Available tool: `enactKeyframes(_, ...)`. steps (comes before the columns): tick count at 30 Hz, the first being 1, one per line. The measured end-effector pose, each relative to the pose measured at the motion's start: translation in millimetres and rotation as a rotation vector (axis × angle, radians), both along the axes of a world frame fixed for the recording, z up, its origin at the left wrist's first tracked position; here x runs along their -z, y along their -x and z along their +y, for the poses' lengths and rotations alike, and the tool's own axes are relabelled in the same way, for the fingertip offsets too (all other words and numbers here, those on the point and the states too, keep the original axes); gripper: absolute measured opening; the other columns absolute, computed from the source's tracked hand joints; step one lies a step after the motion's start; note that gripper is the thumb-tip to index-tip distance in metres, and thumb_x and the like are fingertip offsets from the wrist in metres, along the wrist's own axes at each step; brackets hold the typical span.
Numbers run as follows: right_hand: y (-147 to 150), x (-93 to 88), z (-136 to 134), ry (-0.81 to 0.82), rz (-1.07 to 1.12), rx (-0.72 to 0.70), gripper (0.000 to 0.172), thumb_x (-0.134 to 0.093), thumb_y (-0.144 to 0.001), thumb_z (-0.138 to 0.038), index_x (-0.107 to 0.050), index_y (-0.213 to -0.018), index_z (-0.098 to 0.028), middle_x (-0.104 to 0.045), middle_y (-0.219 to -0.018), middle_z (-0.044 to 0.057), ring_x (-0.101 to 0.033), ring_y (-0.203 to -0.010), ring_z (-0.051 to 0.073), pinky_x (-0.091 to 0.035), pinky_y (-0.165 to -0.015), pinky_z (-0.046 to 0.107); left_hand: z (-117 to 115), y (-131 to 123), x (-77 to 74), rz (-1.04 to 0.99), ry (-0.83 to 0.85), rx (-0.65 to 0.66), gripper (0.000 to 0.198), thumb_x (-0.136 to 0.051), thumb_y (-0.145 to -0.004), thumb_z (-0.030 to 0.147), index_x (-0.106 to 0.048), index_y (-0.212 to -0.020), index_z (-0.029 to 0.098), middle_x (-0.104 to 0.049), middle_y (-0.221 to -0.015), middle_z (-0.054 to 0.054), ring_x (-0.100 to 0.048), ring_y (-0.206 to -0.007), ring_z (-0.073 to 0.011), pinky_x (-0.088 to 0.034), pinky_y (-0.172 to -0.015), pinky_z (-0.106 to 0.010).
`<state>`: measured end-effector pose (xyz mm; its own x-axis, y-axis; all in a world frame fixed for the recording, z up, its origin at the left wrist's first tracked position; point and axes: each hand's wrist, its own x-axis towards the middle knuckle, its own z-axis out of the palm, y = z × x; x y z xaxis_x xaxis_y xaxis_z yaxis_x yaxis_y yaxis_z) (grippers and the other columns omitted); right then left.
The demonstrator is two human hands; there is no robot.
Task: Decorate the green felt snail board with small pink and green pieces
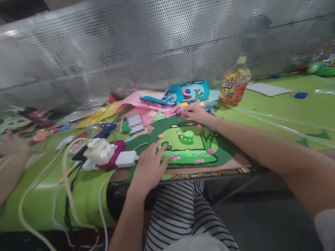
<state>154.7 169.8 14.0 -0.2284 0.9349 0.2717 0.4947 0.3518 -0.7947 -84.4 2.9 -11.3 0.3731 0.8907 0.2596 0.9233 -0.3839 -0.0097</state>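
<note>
A dark green felt craft piece (225,150) with a light green snail-like picture lies at the table's front edge. My left hand (150,165) rests flat on its left side, fingers spread and holding nothing. My right hand (195,113) reaches to the piece's far edge, fingers pinched around a thin pink stick (186,111) next to small pink and yellow felt bits. A raised green felt part (187,137) sits in the middle of the picture.
A blue felt piece (188,92) and pink sheets (131,101) lie behind. A juice bottle (234,83) stands at right. A white charger (126,159), cables (65,177), a small white box (99,150) and scraps crowd the left. Another person's arm (10,164) is far left. A perforated metal screen (157,45) backs the table.
</note>
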Motion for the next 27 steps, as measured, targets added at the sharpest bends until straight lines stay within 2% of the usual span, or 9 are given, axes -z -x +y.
enactKeyframes(3,-0.3,-0.9,-3.3,-0.065,-0.143,-0.045,0.026,-0.052,-0.083,-0.026,-0.059,-0.061,-0.014,-0.055,-0.053,-0.002,-0.047,-0.05,0.009,-0.038,-0.054,0.022,0.7,0.7,0.8,0.002,-0.006,0.002,0.051,-0.029,-0.095,0.046,-0.049,-0.134,0.02,-0.045,-0.14,-0.012,-0.042,-0.129,-0.0278,-0.039,-0.103,-0.046)
enactKeyframes(8,2.6,1.3,-1.0,-0.089,-0.082,-0.034,0.021,-0.049,-0.083,-0.024,-0.06,-0.067,-0.014,-0.061,-0.061,0.001,-0.055,-0.056,0.01,-0.042,-0.057,0.021,0.7,0.7,0.7,-0.003,-0.013,0.01,0.05,-0.029,-0.095,0.045,-0.05,-0.132,0.019,-0.045,-0.139,-0.012,-0.042,-0.128,-0.0277,-0.039,-0.103,-0.046)
enactKeyframes(11,4.5,2.4,-1.7,-0.095,-0.1,-0.077,0.022,-0.048,-0.083,-0.024,-0.062,-0.069,-0.015,-0.063,-0.062,0.001,-0.058,-0.059,0.011,-0.044,-0.056,0.02,0.3,0.7,0.5,-0.006,-0.015,0.012,0.05,-0.029,-0.095,0.046,-0.051,-0.132,0.019,-0.046,-0.139,-0.012,-0.043,-0.128,-0.0277,-0.04,-0.103,-0.046)
enactKeyframes(16,8.2,2.1,-6.9,-0.115,-0.214,-0.087,0.022,-0.047,-0.083,-0.018,-0.061,-0.065,-0.015,-0.063,-0.061,0.001,-0.058,-0.057,0.011,-0.044,-0.056,0.021,0.3,1.4,1.0,-0.005,-0.012,0.005,0.051,-0.029,-0.095,0.046,-0.051,-0.132,0.02,-0.046,-0.139,-0.012,-0.043,-0.128,-0.0277,-0.04,-0.103,-0.046)
enactKeyframes(21,9.6,4.6,-5.9,-0.122,-0.144,-0.117,0.019,-0.047,-0.084,-0.016,-0.062,-0.072,-0.015,-0.066,-0.069,0.002,-0.061,-0.063,0.012,-0.048,-0.061,0.022,0.4,1.2,0.8,-0.01,-0.014,0.01,0.051,-0.029,-0.095,0.047,-0.051,-0.132,0.02,-0.046,-0.139,-0.012,-0.043,-0.128,-0.0281,-0.04,-0.102,-0.046)
enactKeyframes(27,9.0,6.1,-3.8,-0.15,-0.189,-0.148,0.019,-0.047,-0.085,-0.015,-0.062,-0.073,-0.015,-0.066,-0.068,0.002,-0.061,-0.062,0.011,-0.047,-0.061,0.021,-0.5,0.1,-0.5,-0.002,-0.01,0.006,0.05,-0.029,-0.095,0.046,-0.051,-0.132,0.02,-0.046,-0.139,-0.012,-0.043,-0.128,-0.028,-0.04,-0.102,-0.046)
